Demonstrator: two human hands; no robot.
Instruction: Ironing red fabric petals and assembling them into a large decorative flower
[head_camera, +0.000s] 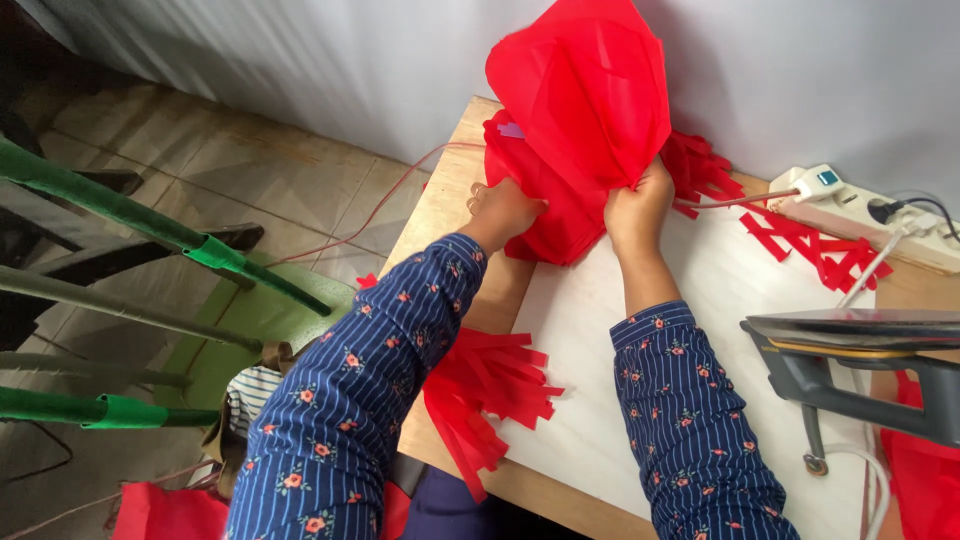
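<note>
Up at the far edge of the surface (600, 400), my left hand (503, 208) and right hand (638, 205) each grip pinched onto the red fabric bag (580, 110). Loose red strips (485, 385) lie near my left sleeve, with an iron (860, 375) off right.

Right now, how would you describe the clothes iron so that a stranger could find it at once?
Start at the wooden table covered with a white sheet. Go to its right edge, below the white power strip. There the iron stands on end: the only dark grey, hard thing among soft red fabric strips, apart from both hands.
</note>
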